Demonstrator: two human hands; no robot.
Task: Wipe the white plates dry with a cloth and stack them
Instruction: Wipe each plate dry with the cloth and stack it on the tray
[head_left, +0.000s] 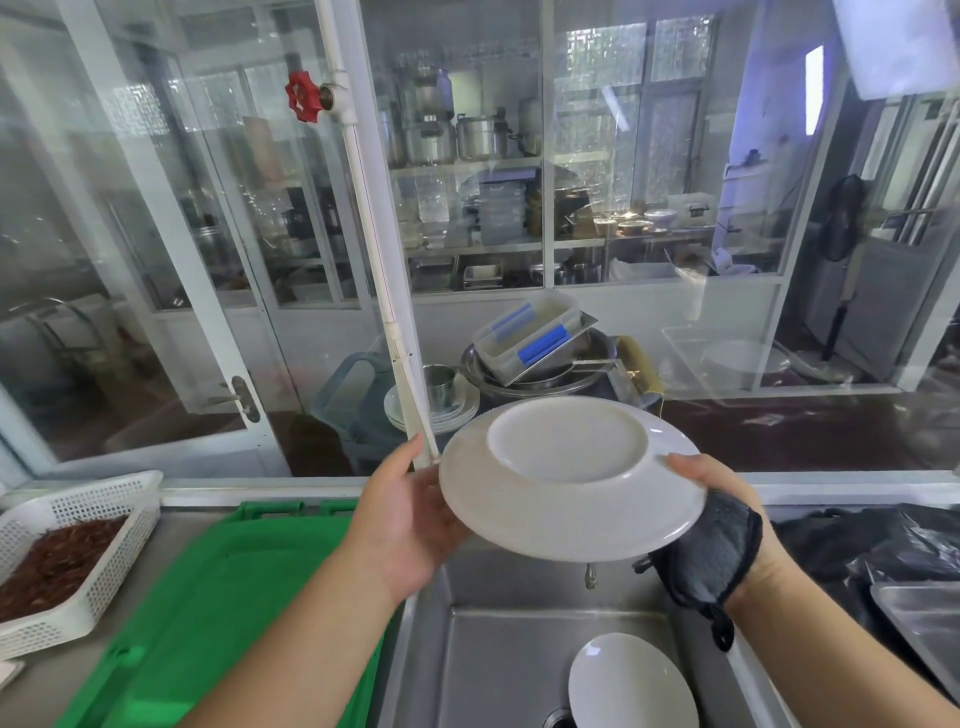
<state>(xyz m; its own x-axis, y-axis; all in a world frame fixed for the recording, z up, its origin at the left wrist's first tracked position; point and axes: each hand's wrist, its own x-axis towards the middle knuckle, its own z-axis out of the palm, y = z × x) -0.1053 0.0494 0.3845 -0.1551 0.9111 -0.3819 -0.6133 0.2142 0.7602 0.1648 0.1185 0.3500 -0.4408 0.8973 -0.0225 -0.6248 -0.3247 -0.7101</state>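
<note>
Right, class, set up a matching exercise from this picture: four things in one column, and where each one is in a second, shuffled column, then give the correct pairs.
Things:
1. held plate
2. dark cloth
3. second plate
4. white basket

Places:
A. on the counter at far left, beside the green tray
B. down in the sink
C. under the right hand, against the plate's rim
D. upside down between the left hand and right hand, above the sink

Pairs: 1-D, 2-C, 3-B, 4-A
</note>
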